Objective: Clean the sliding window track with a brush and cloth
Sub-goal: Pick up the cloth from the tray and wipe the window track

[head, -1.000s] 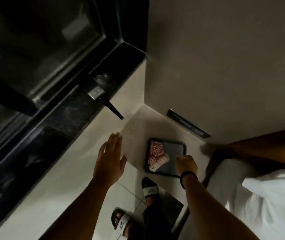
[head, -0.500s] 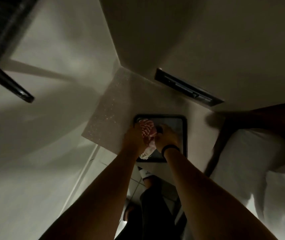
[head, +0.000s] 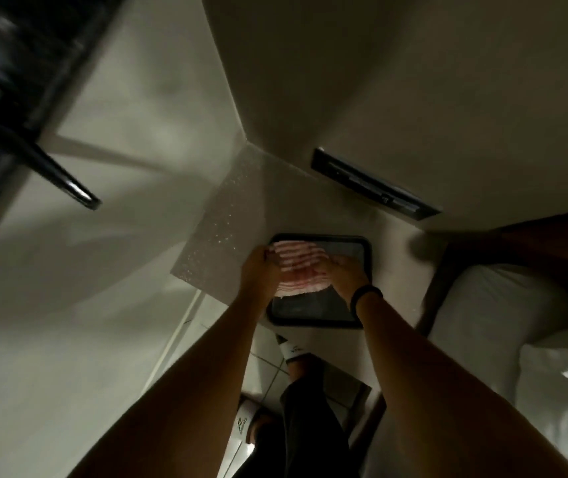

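Note:
A red-and-white striped cloth (head: pixel 298 267) is stretched out over a dark tray (head: pixel 313 310) on a low speckled ledge (head: pixel 223 236). My left hand (head: pixel 258 274) grips the cloth's left edge, and my right hand (head: pixel 346 274), with a dark band on the wrist, grips its right edge. The black brush handle (head: pixel 65 181) juts out from the dark window sill (head: pixel 17 74) at the upper left; its head is hidden in blur. The window track itself is not clearly visible.
A dark wall panel (head: pixel 374 184) sits above the ledge. A bed with white pillows (head: pixel 517 339) lies on the right. My sandalled feet (head: pixel 292 350) stand on the tiled floor below the ledge. The pale wall fills the left.
Both hands reached down to the tray, took hold of the bunched cloth and spread it out wide. The view tilted down and right, away from the window.

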